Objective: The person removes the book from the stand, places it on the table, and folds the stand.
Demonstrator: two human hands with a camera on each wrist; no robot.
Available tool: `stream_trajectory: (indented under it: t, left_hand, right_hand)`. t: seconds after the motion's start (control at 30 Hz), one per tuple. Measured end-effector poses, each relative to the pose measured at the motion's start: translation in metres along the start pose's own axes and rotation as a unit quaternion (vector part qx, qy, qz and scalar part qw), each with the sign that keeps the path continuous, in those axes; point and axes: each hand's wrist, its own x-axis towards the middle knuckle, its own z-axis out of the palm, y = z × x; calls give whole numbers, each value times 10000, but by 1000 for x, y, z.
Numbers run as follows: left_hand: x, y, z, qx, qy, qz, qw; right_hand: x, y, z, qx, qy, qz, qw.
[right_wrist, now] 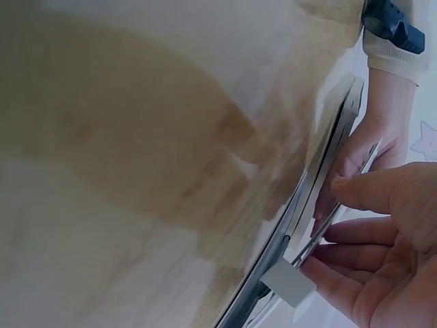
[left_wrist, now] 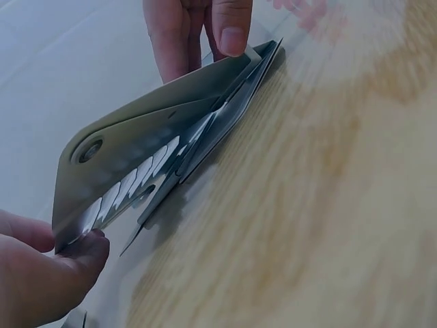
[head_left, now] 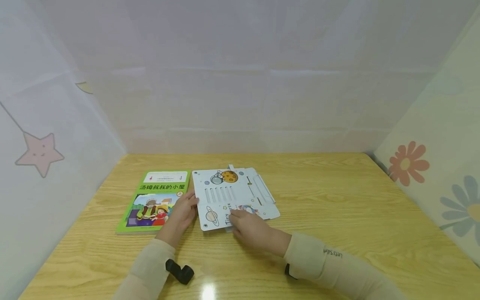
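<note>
A white folding book stand (head_left: pixel 221 187) printed with an astronaut and planets lies on the table in the head view. In the left wrist view its top panel (left_wrist: pixel 136 116) stands tilted up from the flat base, with a row of slots on its underside. My left hand (head_left: pixel 184 210) grips the panel's left edge between thumb and fingers. At the near edge, my right hand (head_left: pixel 249 229) pinches the panel, thumb on one face and fingers on the other. A small pale tab (right_wrist: pixel 289 281) juts out close to my right fingertips.
A green picture book (head_left: pixel 157 202) lies left of the stand, partly behind my left hand. The wooden table (head_left: pixel 337 200) ends at a pale cloth backdrop (head_left: pixel 240 104), with printed side sheets at left and right.
</note>
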Motion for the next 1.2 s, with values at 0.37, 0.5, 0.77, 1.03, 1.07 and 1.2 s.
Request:
stream_trajectory:
  t: [0.37,0.5,0.77,1.03,1.07,1.2]
  left_hand:
    - [0,-4,-2,-59,240,-90,9997]
    - [1,-5,-1,82,273,-87,9996]
    - [0,-9,-1,290,159,2,9995]
    - [-2,-10,0,406,291,-131,9987]
    - [-2,-10,0,423,319,-134,9985]
    - [-1,-10,1,505,443,-127,9977]
  right_hand:
    - [-1,-2,4,-120,-279,-97,9995]
    - [-3,-5,3,-62,-776,41,9970]
    - [-8,-8,6,-550,-1467,-301,9872]
    - [-9,-14,1,-877,-1715,-325,9807]
    - [-9,-14,0,-887,-1726,-318,9805]
    - [-10,-13,-1,-681,-1691,-296,9828]
